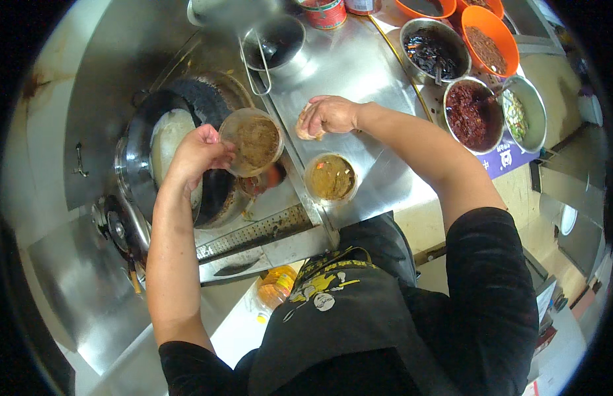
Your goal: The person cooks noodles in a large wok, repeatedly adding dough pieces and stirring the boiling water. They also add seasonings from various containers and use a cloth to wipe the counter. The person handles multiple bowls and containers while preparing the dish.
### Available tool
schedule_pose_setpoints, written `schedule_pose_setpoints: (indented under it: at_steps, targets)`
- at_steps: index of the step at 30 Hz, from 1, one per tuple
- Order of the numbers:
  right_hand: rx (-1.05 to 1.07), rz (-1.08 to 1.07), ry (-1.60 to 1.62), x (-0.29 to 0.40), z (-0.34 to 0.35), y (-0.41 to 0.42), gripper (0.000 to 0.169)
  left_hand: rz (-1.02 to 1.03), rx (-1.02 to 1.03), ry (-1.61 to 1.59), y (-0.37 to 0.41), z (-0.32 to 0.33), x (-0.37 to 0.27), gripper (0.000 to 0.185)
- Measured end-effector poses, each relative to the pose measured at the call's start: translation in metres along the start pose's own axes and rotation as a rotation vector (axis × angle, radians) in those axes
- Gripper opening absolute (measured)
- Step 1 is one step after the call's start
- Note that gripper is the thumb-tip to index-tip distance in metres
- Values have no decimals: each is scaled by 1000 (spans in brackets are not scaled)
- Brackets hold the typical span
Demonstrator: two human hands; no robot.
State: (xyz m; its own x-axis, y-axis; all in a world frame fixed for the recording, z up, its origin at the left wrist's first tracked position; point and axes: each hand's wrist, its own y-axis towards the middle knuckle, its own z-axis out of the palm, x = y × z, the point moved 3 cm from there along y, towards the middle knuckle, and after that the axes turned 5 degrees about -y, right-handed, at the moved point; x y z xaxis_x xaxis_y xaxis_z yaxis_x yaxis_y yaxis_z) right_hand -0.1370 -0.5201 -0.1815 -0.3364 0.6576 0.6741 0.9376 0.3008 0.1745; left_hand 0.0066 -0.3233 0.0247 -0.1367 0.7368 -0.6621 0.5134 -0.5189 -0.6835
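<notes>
My left hand (pixel 202 151) grips the rim of a clear round plastic tub (pixel 257 141) that holds brown powder or paste. The tub is above the seam between the stove and the steel counter. Over the counter, my right hand (pixel 331 116) closes on a crumpled tan piece, likely a cloth (pixel 304 127); my fingers cover much of it. Just below that hand, a second clear tub (pixel 331 179) stands on the counter's left edge, with a yellow-brown mixture and small orange and white bits inside. A black wok (pixel 143 148) with something pale and cloudy in it lies beyond my left hand.
A steel pot (pixel 274 44) with wire handles stands at the back. Orange bowls (pixel 489 42) and steel pots of dark sauce (pixel 432 52), red chilli paste (pixel 472 116) and chopped greens (pixel 524 114) line the right. A red can (pixel 325 14) is behind. Bottled oil (pixel 277 284) sits below the stove.
</notes>
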Motion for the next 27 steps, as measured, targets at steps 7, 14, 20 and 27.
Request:
schedule_pose_setpoints:
  at_steps: [7, 14, 20, 27]
  targets:
    - [-153, 156, -3, 32, -2, -88, 11, 28, 74, -74, 2, 6, 7, 17]
    - [-297, 361, -25, 115, 41, -248, 10, 109, 179, -104, 18, 43, 2, 20]
    - [-346, 1433, 329, 259, 96, -446, 11, 145, 198, 21, 44, 80, -7, 20]
    - [-1083, 1975, 530, 335, 118, -467, 14, 68, 166, -25, 88, 117, -6, 19]
